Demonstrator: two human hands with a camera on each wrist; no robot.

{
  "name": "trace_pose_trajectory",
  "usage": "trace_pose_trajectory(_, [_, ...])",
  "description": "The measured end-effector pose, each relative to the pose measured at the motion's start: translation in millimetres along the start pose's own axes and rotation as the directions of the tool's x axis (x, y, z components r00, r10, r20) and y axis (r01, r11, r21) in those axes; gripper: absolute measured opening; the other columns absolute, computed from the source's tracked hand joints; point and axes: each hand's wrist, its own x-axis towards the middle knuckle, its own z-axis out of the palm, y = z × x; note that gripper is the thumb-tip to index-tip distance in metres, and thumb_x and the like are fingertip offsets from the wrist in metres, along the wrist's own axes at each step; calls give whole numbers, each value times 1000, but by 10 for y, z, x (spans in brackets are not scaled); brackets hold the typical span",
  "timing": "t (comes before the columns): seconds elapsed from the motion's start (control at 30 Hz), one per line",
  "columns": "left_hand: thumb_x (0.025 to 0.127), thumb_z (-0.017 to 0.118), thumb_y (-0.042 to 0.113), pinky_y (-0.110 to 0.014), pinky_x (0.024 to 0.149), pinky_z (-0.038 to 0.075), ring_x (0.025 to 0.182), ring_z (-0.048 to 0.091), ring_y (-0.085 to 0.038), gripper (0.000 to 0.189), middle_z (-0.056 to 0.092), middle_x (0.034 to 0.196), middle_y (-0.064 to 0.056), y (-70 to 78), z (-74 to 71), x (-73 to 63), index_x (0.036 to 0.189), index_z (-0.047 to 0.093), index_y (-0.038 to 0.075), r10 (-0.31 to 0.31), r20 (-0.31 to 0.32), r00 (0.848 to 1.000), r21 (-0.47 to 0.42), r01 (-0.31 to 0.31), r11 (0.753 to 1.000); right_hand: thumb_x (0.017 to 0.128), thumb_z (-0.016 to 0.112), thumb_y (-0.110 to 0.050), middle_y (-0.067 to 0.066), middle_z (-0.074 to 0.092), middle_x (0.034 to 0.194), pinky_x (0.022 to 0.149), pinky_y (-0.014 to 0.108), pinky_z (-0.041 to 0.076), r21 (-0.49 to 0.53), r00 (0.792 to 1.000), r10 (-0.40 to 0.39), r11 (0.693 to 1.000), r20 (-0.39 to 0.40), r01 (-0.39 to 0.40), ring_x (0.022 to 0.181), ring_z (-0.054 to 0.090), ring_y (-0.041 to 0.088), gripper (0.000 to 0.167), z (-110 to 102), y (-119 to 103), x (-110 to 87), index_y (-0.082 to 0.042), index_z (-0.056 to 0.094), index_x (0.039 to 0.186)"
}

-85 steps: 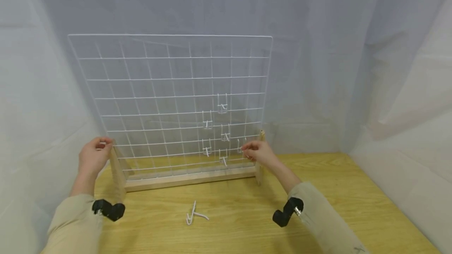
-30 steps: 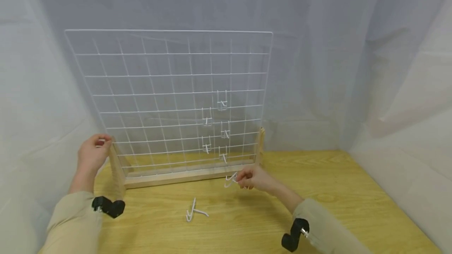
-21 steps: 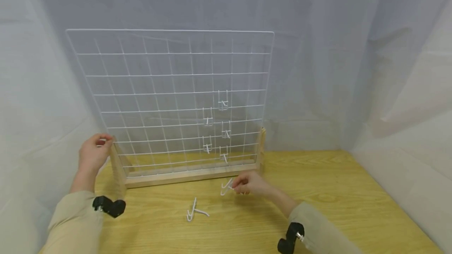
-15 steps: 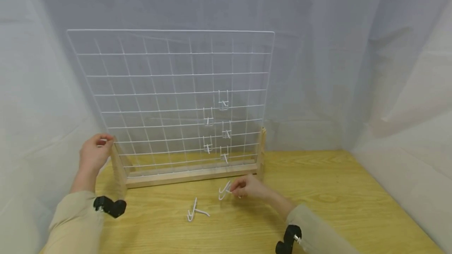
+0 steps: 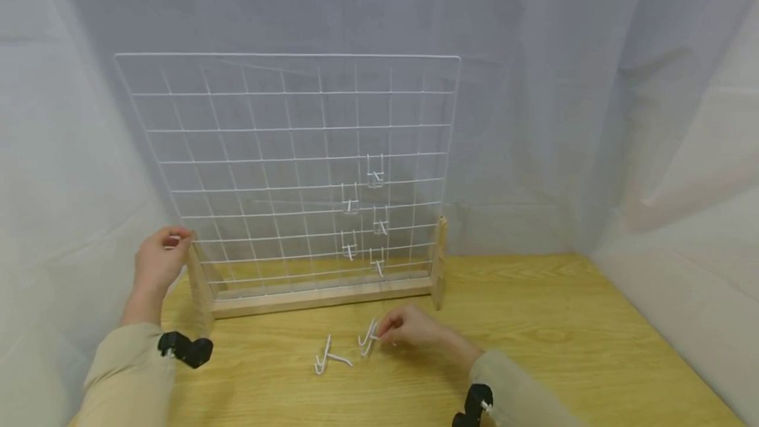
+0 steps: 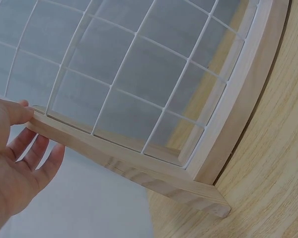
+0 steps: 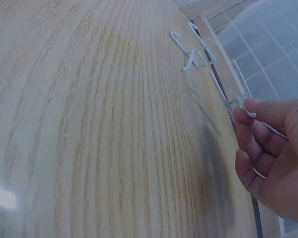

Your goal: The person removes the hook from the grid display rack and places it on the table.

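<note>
My right hand [image 5: 415, 331] pinches a white wire hook [image 5: 368, 340] between thumb and forefinger, low over the table in front of the grid. Just to its left, a second white wire hook [image 5: 327, 352] lies on the table. My left hand [image 5: 157, 259] grips the top of the left side post [image 6: 79, 136] of the wooden stand, thumb on one side and fingers on the other. That stand holds a white wire grid panel [image 5: 284, 55] upright. Several similar hooks hang on the grid's lower right part, one of them a top hook [image 5: 375, 178].
The wood-grain table [image 5: 534, 321] stretches out to the right of the stand. The stand's right post [image 5: 439, 262] rises behind my right hand. White sheeting [image 5: 534, 117] hangs behind and on both sides.
My right hand has drawn the hook away from the grid's lower right, down and left to beside the loose hook. My left hand stays on the post.
</note>
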Motion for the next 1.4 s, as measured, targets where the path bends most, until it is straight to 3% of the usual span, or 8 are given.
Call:
trace_pose_trajectory(0.3, [98,41,20,-27,62,40,101,48,-39,34,46,116,-30,-21,15,12,118,51,-5,-17,19,1000,-10,17,1000,79,67,1,-4,59,69,50,18,40,-9,999,31,999,17,-31,56,48,6,9,65,34,14,4,67,87])
trace_pose_trajectory(0.97, [97,42,19,-21,58,40,94,51,-31,33,48,114,-27,-37,22,16,118,52,-4,-18,4,1000,-5,18,1000,78,66,4,1,61,70,51,19,39,-49,999,36,998,26,-35,57,48,8,8,101,103,39,4,68,86])
trace_pose_trajectory(1.4, [97,41,22,-22,59,41,94,52,-31,34,47,115,-27,-35,20,1,118,52,-3,-20,1,1000,-13,20,1000,78,67,2,-2,58,66,50,17,38,-101,999,45,994,-20,-47,56,48,6,6,107,87,51,4,67,84])
